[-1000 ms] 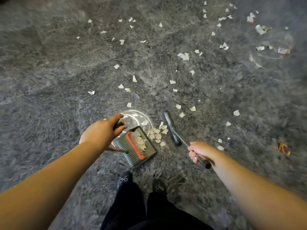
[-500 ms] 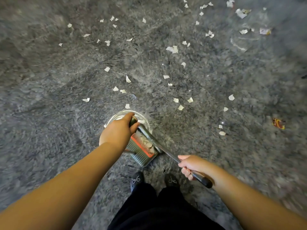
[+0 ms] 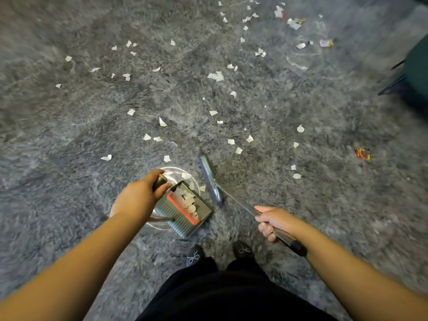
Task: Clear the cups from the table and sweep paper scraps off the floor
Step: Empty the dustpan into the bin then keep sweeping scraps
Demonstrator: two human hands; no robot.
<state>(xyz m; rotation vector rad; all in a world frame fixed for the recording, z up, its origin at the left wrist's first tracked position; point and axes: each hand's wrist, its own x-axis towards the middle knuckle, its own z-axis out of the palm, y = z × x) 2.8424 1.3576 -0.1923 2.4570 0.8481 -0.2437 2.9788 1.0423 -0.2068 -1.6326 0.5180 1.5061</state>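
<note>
1. While white paper scraps lie piled inside the dustpan, just right of the left hand, many more scraps are strewn over the grey carpet ahead, well apart from both hands.
2. One scrap sits at the pan's open edge, between the pan and the broom head; the head stands just beside the pan, on the carpet.
3. No readable writing shows; a red-and-yellow wrapper lies off to the right, its print too small to tell.
4. Left hand: fingers and thumb curled round the dark top of the dustpan handle, holding it.
5. Right hand: fingers wrapped tight round the broom handle, whose black end sticks out behind the hand.
6. A clear round shape shows under the pan; what it is I cannot tell.
7. Two dark shoes stand just below the pan, and a dark chair is at the right edge.
</note>
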